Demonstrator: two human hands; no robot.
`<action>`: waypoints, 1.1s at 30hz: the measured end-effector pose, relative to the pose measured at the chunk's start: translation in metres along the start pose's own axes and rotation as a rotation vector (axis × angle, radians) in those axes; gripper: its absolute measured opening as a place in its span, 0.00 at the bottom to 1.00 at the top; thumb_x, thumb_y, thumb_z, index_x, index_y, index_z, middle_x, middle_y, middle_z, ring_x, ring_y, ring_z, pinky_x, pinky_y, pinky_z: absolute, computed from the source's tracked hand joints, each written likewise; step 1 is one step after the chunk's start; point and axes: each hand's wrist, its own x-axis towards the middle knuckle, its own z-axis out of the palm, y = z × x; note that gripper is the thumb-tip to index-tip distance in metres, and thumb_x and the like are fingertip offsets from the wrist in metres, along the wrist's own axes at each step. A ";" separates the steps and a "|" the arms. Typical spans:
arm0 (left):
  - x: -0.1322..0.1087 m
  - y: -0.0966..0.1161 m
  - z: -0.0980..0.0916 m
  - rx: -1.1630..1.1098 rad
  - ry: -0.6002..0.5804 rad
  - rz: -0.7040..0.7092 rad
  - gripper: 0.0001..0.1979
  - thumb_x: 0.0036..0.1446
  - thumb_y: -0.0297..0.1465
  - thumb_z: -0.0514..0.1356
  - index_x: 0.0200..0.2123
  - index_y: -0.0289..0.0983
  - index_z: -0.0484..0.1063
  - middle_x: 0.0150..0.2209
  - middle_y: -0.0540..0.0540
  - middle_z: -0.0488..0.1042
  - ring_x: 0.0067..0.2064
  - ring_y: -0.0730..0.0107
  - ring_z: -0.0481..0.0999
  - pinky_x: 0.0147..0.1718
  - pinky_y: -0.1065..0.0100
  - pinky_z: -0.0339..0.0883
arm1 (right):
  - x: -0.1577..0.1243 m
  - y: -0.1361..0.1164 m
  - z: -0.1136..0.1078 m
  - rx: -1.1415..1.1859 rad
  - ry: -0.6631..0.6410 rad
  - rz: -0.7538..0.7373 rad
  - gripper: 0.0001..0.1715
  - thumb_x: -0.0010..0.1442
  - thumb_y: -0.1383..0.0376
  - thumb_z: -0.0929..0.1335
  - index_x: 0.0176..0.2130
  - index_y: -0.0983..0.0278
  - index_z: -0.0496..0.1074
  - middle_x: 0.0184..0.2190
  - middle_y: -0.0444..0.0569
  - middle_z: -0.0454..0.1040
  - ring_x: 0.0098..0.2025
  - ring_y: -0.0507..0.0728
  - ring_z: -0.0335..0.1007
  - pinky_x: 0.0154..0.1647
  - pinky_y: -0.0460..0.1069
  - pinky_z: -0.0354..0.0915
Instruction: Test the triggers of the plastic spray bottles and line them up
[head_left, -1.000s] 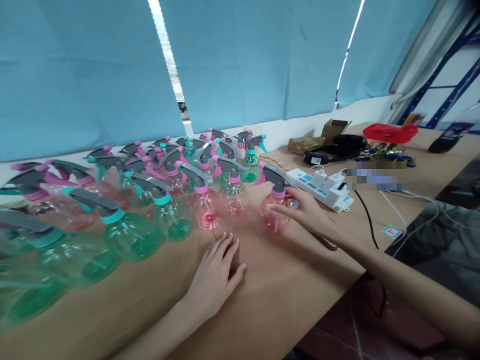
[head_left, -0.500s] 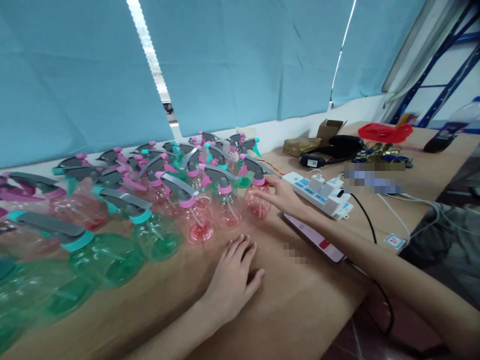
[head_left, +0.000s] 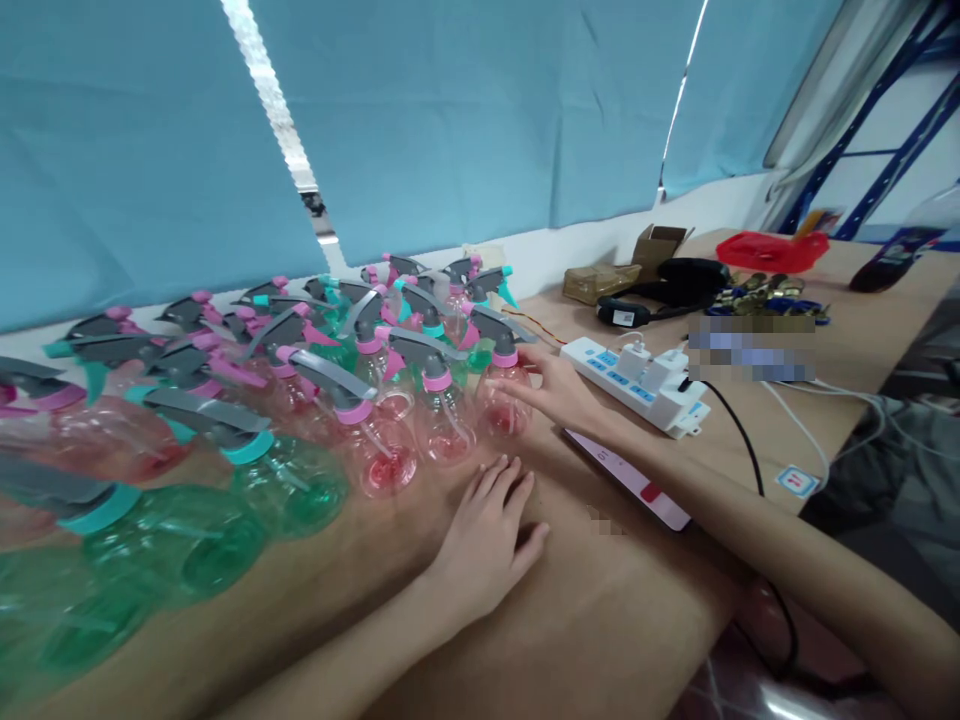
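Observation:
Several pink and green spray bottles with grey triggers (head_left: 315, 370) crowd the left and middle of a brown table (head_left: 600, 620). My right hand (head_left: 555, 392) reaches across with fingers stretched out and touches the side of the rightmost pink spray bottle (head_left: 501, 395). It grips nothing. My left hand (head_left: 487, 540) lies flat on the table, fingers extended, just in front of two other pink bottles (head_left: 379, 450). A phone (head_left: 637, 485) lies on the table under my right forearm.
A white power strip (head_left: 645, 385) with plugs and cables lies right of the bottles. Behind it are a small cardboard box (head_left: 652, 248), black gear (head_left: 675, 280), a red bag (head_left: 780, 250) and a dark bottle (head_left: 892, 260). Blue blinds (head_left: 465, 110) cover the window behind.
My right hand pushed the rightmost pink bottle leftward into the group, uncovering the phone. The view has shifted, and my left hand stays flat on the table.

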 end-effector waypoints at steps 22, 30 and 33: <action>-0.095 -0.015 -0.015 -0.027 0.100 -0.056 0.19 0.62 0.35 0.55 0.54 0.34 0.65 0.58 0.36 0.67 0.61 0.50 0.63 0.58 0.49 0.57 | -0.096 -0.112 0.069 -0.029 -0.016 0.045 0.16 0.61 0.58 0.67 0.48 0.60 0.65 0.46 0.52 0.73 0.49 0.61 0.71 0.49 0.58 0.69; -0.244 -0.036 -0.051 0.075 0.114 -0.333 0.17 0.63 0.33 0.55 0.53 0.32 0.67 0.55 0.37 0.70 0.58 0.52 0.67 0.56 0.51 0.60 | -0.102 -0.180 0.184 0.138 -0.405 -0.193 0.14 0.62 0.63 0.65 0.48 0.60 0.67 0.45 0.51 0.75 0.48 0.59 0.72 0.51 0.58 0.69; -0.303 -0.044 -0.067 0.120 0.154 -0.453 0.20 0.65 0.35 0.53 0.58 0.35 0.64 0.59 0.40 0.67 0.61 0.55 0.63 0.58 0.53 0.58 | -0.106 -0.202 0.221 0.191 -0.474 -0.260 0.15 0.62 0.63 0.65 0.50 0.60 0.67 0.48 0.51 0.75 0.51 0.59 0.72 0.53 0.59 0.68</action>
